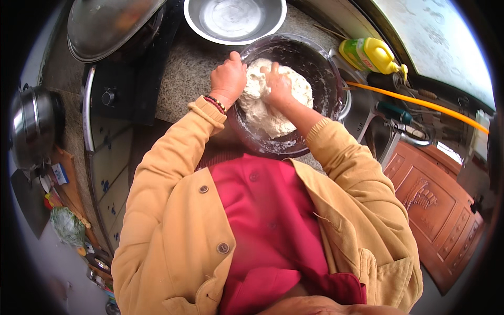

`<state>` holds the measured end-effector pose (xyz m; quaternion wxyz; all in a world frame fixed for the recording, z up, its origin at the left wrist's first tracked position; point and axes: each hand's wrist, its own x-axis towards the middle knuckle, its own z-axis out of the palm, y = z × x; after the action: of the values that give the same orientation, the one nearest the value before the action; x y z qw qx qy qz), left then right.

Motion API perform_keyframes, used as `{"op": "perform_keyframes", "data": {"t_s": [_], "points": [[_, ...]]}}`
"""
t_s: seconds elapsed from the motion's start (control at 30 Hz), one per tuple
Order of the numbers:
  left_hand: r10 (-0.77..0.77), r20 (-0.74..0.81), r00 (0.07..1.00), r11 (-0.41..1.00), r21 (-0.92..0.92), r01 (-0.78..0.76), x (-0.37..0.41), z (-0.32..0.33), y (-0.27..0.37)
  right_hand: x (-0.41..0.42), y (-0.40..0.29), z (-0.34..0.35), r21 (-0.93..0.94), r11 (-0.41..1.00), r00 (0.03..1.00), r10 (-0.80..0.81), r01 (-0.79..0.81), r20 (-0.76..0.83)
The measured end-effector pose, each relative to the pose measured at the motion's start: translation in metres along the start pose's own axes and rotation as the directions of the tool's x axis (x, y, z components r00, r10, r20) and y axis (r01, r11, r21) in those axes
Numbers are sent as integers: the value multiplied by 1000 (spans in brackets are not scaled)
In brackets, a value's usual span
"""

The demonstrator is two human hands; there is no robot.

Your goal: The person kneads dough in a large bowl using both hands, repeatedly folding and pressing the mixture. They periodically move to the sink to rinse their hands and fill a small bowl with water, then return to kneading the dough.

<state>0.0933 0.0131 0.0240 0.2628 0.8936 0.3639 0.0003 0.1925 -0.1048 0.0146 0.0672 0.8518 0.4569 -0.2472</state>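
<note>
A dark, flour-smeared basin (325,71) stands on the granite countertop before me, with a large lump of pale dough (301,88) in it. My left hand (228,76), with beaded bracelets at the wrist, is closed on the basin's left rim. Pressed into the top of the dough is my right hand (278,83), its fingers partly sunk in and blurred; whether they grip any dough is not clear.
A metal bowl (234,17) sits just beyond the basin. At the left are a lidded pan (114,27) and a stove (118,90). To the right lie a yellow jug (372,55), an orange hose (417,101) and a sink area with utensils.
</note>
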Motion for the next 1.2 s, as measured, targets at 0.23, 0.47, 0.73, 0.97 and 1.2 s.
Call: {"op": "perform_keyframes", "data": {"t_s": [0.23,0.47,0.73,0.97,1.2], "points": [[20,-55,998,999,-43,-22,4,-3,0,32,19,-11,-35,996,995,-78,81,62],[-47,-40,998,992,-121,42,3,0,-5,-22,-32,-31,96,994,997,-51,56,-56],[-10,-85,996,999,-38,7,2,2,-1,23,2,-15,158,982,994,-107,104,6],[-42,-55,998,998,-44,40,5,-3,2,-159,87,-36,192,945,954,-227,264,-196],[-31,-39,999,999,-23,30,-1,2,0,-69,47,39,-356,912,963,-118,202,244]]}}
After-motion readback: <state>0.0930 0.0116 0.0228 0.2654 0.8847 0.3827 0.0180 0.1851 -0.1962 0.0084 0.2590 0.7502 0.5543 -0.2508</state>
